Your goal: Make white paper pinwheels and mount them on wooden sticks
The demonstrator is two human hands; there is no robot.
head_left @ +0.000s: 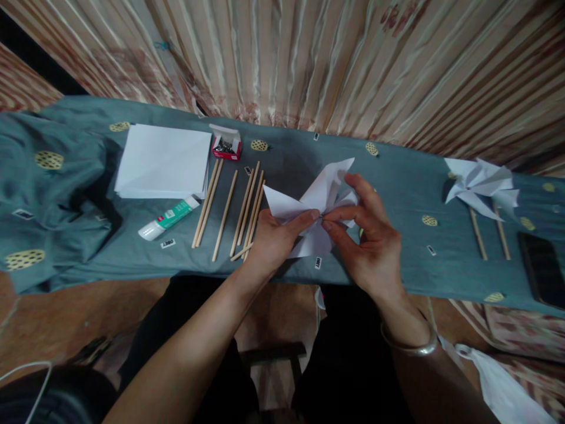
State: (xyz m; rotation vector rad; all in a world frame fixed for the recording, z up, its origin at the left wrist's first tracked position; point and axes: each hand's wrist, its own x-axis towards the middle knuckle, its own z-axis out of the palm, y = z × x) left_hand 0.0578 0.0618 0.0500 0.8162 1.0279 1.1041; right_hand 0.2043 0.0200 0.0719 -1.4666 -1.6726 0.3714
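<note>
A white paper pinwheel with folded blades is held over the cloth-covered table. My left hand grips it from the left, thumb pressed close to the centre. From the right, my right hand pinches a tiny metallic piece, apparently a thumbtack, at the pinwheel's centre with thumb and index finger; the other fingers are raised. Fingertips partly cover that piece. Several wooden sticks lie left of my left hand, some loosely grouped. An open red-and-white box of shiny metal tacks stands behind them.
On the left lie a stack of white paper and a green-and-white glue tube. Pinwheels on sticks rest at the right, near a dark phone by the front edge. A pleated curtain hangs behind the table.
</note>
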